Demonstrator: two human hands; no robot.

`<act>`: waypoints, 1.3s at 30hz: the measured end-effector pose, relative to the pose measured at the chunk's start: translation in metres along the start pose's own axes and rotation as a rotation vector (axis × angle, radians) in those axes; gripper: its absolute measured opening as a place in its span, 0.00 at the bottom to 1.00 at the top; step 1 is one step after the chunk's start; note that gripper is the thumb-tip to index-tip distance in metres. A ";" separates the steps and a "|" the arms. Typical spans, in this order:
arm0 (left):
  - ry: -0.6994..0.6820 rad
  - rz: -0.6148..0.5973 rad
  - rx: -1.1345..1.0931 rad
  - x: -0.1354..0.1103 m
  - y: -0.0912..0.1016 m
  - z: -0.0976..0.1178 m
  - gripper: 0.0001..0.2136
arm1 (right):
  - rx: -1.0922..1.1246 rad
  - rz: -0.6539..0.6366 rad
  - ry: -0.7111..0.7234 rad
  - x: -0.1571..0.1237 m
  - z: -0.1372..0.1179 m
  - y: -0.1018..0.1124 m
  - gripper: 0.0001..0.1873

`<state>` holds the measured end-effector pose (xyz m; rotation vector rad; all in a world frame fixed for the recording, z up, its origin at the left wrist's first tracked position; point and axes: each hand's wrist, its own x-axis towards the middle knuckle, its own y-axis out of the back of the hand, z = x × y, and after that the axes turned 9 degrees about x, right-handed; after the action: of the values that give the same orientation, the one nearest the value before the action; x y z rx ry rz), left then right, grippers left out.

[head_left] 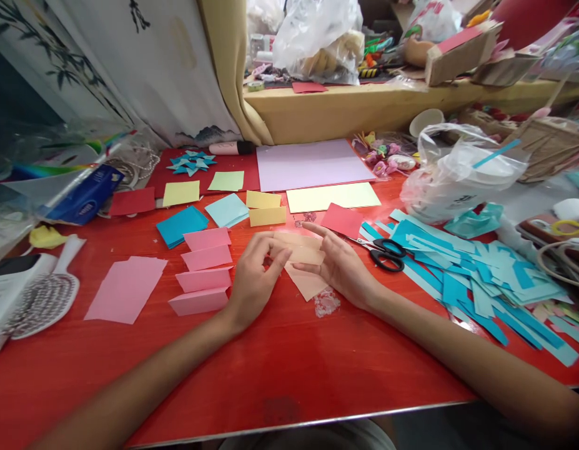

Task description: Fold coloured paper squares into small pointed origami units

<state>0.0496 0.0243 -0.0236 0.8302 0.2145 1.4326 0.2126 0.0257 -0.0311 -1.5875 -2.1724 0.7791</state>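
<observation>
Near the middle of the table, my left hand [254, 278] is closed with thumb and fingers at the left edge of a peach paper piece [305, 255], which shows a crease. Facing it from the other side, my right hand [343, 265] has its fingers stretched out and apart around the right end of that paper. Beneath lies another peach sheet [308, 284], partly covered. Folded pink papers [205, 280] stand in a column beside my left hand. To the right of my right hand rest black-handled scissors [387, 253], their blades by a red paper square [340, 219].
Flat pink sheets [127, 287] and a white hairbrush [48, 300] lie at left. Blue [181, 226], light blue [227, 210] and yellow papers [267, 217] sit further back. Blue paper strips [476, 269] are heaped at right, before a plastic bag [458, 175].
</observation>
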 end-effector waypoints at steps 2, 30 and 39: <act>0.040 -0.002 -0.066 0.000 -0.001 -0.001 0.10 | -0.072 0.038 0.009 0.000 0.002 0.001 0.26; 0.155 -0.143 -0.323 0.002 -0.007 -0.009 0.11 | -0.345 0.151 0.080 -0.002 0.002 0.000 0.14; 0.165 -0.163 -0.362 0.003 -0.007 -0.009 0.12 | -0.367 0.129 0.100 -0.002 0.006 0.002 0.13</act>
<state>0.0499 0.0308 -0.0331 0.3905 0.1379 1.3341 0.2118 0.0231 -0.0367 -1.9120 -2.2512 0.3350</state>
